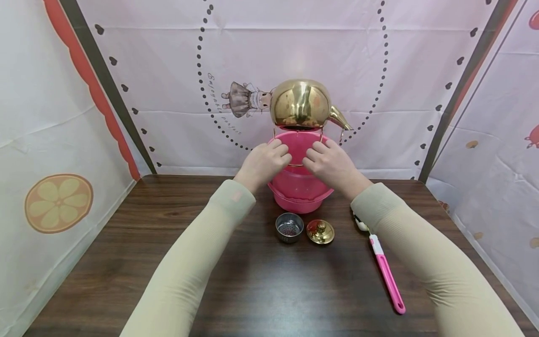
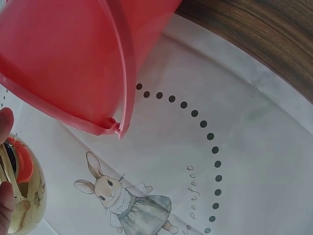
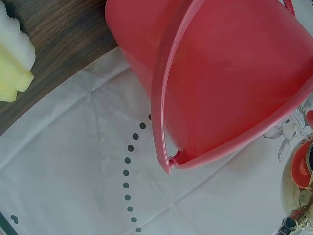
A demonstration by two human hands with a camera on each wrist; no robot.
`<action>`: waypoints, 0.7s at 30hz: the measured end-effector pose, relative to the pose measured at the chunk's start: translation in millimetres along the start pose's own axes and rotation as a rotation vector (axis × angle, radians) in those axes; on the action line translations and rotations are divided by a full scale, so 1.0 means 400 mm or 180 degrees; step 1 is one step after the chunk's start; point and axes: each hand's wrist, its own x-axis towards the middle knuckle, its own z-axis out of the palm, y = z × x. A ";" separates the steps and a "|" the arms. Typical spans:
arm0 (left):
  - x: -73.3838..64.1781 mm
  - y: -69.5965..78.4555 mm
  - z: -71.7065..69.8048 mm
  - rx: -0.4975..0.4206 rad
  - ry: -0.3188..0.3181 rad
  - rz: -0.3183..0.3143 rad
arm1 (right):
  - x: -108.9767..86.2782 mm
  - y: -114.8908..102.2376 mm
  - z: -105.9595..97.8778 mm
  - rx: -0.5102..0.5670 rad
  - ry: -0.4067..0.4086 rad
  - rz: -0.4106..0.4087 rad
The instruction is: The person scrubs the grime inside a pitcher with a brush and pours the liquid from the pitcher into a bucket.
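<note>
A shiny gold teapot (image 1: 300, 103) hangs tipped above a pink bucket (image 1: 296, 205), its opening facing down and its spout to the right. My left hand (image 1: 266, 161) grips the teapot's thin wire handle on one side. On the other side my right hand (image 1: 332, 164) grips the same handle, which crosses between the fists. A thin streak shows under the spout tip, perhaps liquid. In the left wrist view, part of the teapot (image 2: 37, 198) and its handle appear beside fingertips. The right wrist view shows the teapot (image 3: 292, 182) only at its edge.
A perforated steel strainer (image 1: 289, 227) and a gold lid (image 1: 320, 232) lie in front of the bucket on the dark wooden table (image 1: 252, 290). To the right lies a pink-handled brush (image 1: 389, 278), its head partly behind my sleeve. A printed cloth (image 1: 168, 70) stands behind.
</note>
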 end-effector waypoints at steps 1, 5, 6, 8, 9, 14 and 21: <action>0.000 0.000 0.001 0.0007 0.0011 -0.0002 | 0.000 0.000 0.000 0.0001 0.0002 0.0000; 0.001 0.001 0.003 0.0018 0.0054 -0.0005 | -0.001 0.000 0.002 0.0006 0.0012 -0.0004; 0.001 0.001 0.003 0.0017 0.0061 -0.0009 | -0.001 0.000 0.002 0.0008 0.0012 -0.0006; 0.002 0.002 0.003 0.0007 0.0061 -0.0015 | -0.001 0.001 0.002 0.0011 0.0010 -0.0016; 0.002 0.002 0.002 0.0004 0.0056 -0.0019 | -0.001 0.001 0.002 0.0012 0.0008 -0.0023; 0.003 0.001 0.004 0.0036 0.0043 -0.0034 | 0.000 0.003 0.001 0.0007 0.0028 -0.0056; 0.003 0.002 0.008 0.0085 0.0172 -0.0046 | 0.000 0.006 0.003 0.0016 0.0084 -0.0064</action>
